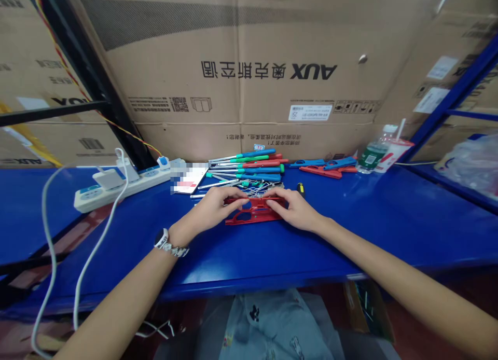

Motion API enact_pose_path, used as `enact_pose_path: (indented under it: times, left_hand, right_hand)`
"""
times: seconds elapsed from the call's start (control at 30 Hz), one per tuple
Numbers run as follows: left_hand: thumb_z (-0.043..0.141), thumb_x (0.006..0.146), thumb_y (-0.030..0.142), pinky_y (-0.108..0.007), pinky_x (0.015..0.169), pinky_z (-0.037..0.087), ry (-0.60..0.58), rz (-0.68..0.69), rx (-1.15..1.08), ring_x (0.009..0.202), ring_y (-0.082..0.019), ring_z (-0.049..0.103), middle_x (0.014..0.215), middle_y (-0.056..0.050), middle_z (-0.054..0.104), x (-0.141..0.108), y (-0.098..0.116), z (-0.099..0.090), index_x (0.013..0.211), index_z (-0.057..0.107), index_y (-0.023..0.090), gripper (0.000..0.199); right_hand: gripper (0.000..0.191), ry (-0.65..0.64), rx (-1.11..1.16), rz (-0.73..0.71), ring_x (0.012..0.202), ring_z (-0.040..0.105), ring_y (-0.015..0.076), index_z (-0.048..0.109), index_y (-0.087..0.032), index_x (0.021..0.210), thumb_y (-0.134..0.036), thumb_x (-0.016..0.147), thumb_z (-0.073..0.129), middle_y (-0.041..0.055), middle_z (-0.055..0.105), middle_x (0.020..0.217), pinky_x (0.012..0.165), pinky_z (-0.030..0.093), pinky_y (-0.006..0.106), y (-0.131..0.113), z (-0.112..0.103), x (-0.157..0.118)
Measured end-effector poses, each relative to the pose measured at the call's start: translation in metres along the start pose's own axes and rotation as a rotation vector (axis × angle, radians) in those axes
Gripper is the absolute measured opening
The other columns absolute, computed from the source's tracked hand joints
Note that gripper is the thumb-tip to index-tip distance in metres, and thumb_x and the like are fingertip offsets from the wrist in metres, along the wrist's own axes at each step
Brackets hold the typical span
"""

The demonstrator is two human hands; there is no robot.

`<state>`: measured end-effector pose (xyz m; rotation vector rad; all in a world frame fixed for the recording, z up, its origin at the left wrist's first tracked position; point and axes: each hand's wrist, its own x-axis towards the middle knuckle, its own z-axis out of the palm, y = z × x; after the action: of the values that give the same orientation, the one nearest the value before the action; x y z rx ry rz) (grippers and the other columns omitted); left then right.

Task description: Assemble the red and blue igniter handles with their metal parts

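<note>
The red part sits between the two hands, over the table. The fingers of the left hand pinch its left side, those of the right hand its right. Screwdrivers lie just beyond it.

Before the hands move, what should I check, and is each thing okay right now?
1. Left hand on the red plastic openwork piece: ok.
2. Right hand on that piece too: ok.
3. Whole red piece visible for checking: not ok, fingers cover some of it.
4. Slim metal rods with blue, green and red handles far from the hands: not ok, they lie just behind.
5. White cap on the transparent plastic bottle with a green label: ok.
6. Anything cracked underneath the red piece: cannot tell, hidden.
</note>
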<state>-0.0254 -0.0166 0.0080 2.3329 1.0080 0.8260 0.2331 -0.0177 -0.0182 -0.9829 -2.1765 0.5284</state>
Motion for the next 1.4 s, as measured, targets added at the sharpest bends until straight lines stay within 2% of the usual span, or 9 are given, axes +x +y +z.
enact_pose_path:
  times: [0.13, 0.3, 0.43, 0.57, 0.87, 1.0, 1.17, 1.3, 1.4]
  left_hand:
    - [0.05, 0.101, 0.037, -0.03, 0.07, 0.049, 0.042, -0.028, 0.019, 0.079, -0.017, 0.064, 0.088, -0.005, 0.072, 0.0, -0.006, 0.003, 0.099, 0.068, 0.018, 0.027]
    - [0.044, 0.101, 0.04, -0.029, 0.06, 0.04, 0.15, -0.101, 0.093, 0.065, -0.016, 0.052, 0.071, -0.001, 0.059, -0.001, -0.019, -0.01, 0.083, 0.058, 0.02, 0.03]
    - [0.045, 0.098, 0.04, -0.028, 0.058, 0.036, 0.244, -0.142, 0.11, 0.064, -0.017, 0.048, 0.069, 0.0, 0.055, -0.004, -0.023, -0.024, 0.082, 0.057, 0.02, 0.029]
    - [0.047, 0.097, 0.042, -0.028, 0.058, 0.039, 0.125, -0.097, 0.038, 0.064, -0.016, 0.05, 0.071, -0.001, 0.057, -0.009, -0.014, -0.023, 0.08, 0.059, 0.019, 0.031]
    - [0.051, 0.095, 0.035, -0.026, 0.055, 0.04, -0.077, -0.103, 0.03, 0.058, -0.014, 0.053, 0.067, 0.0, 0.06, -0.014, -0.006, 0.004, 0.081, 0.063, 0.019, 0.025]
    - [0.05, 0.096, 0.031, -0.03, 0.061, 0.045, -0.081, -0.084, 0.211, 0.068, -0.019, 0.06, 0.075, -0.004, 0.066, -0.013, -0.007, 0.016, 0.086, 0.069, 0.02, 0.024]
    - [0.056, 0.096, 0.031, -0.043, 0.086, 0.052, 0.055, 0.066, 0.38, 0.1, -0.027, 0.064, 0.107, -0.01, 0.067, -0.016, -0.007, 0.015, 0.096, 0.074, 0.021, 0.02]
    - [0.049, 0.1, 0.025, -0.043, 0.089, 0.053, 0.145, 0.038, 0.449, 0.099, -0.026, 0.064, 0.103, -0.009, 0.068, -0.001, -0.017, -0.001, 0.105, 0.07, 0.019, 0.022]
    - [0.053, 0.097, 0.021, -0.046, 0.092, 0.052, 0.065, -0.051, 0.667, 0.105, -0.031, 0.064, 0.109, -0.015, 0.068, 0.022, -0.027, -0.014, 0.112, 0.069, 0.015, 0.023]
  right_hand:
    - [0.02, 0.013, 0.033, 0.079, 0.1, 0.068, 0.0236, 0.063, -0.024, 0.114, -0.033, 0.101, 0.051, 0.0057, 0.073, 0.107, 0.091, 0.051, 0.042, -0.003, 0.007, 0.009]
    - [0.023, 0.335, -0.107, 0.048, 0.097, 0.06, 0.0256, 0.055, -0.024, 0.106, -0.04, 0.092, 0.063, 0.0106, 0.062, 0.109, 0.086, 0.049, 0.042, -0.002, 0.009, 0.0]
    - [0.02, 0.056, -0.227, -0.082, 0.106, 0.057, 0.0272, 0.058, -0.024, 0.099, -0.04, 0.092, 0.068, 0.0087, 0.064, 0.111, 0.095, 0.043, 0.047, -0.003, 0.0, -0.015]
    - [0.014, -0.189, -0.286, -0.112, 0.117, 0.056, 0.0288, 0.065, -0.026, 0.103, -0.038, 0.097, 0.065, 0.0071, 0.07, 0.118, 0.1, 0.037, 0.051, -0.005, -0.002, -0.017]
    - [0.011, -0.02, -0.277, -0.076, 0.109, 0.064, 0.0278, 0.068, -0.024, 0.084, -0.032, 0.092, 0.069, 0.0066, 0.075, 0.11, 0.099, 0.043, 0.053, 0.016, -0.043, -0.011]
    - [0.013, 0.151, -0.245, -0.025, 0.1, 0.067, 0.0269, 0.068, -0.024, 0.078, -0.031, 0.089, 0.071, 0.0076, 0.075, 0.103, 0.093, 0.05, 0.048, 0.029, -0.062, 0.011]
    - [0.01, 0.08, -0.417, 0.044, 0.102, 0.063, 0.0291, 0.07, -0.023, 0.078, -0.027, 0.087, 0.073, 0.0055, 0.075, 0.09, 0.092, 0.048, 0.048, 0.039, -0.04, 0.064]
    - [0.01, 0.088, -0.481, 0.068, 0.105, 0.061, 0.0289, 0.071, -0.021, 0.078, -0.025, 0.088, 0.074, 0.0065, 0.075, 0.097, 0.092, 0.046, 0.048, 0.046, -0.024, 0.099]
    - [0.01, 0.104, -0.493, 0.062, 0.11, 0.058, 0.031, 0.071, -0.021, 0.08, -0.025, 0.088, 0.073, 0.0077, 0.074, 0.107, 0.096, 0.043, 0.051, 0.05, -0.019, 0.108]
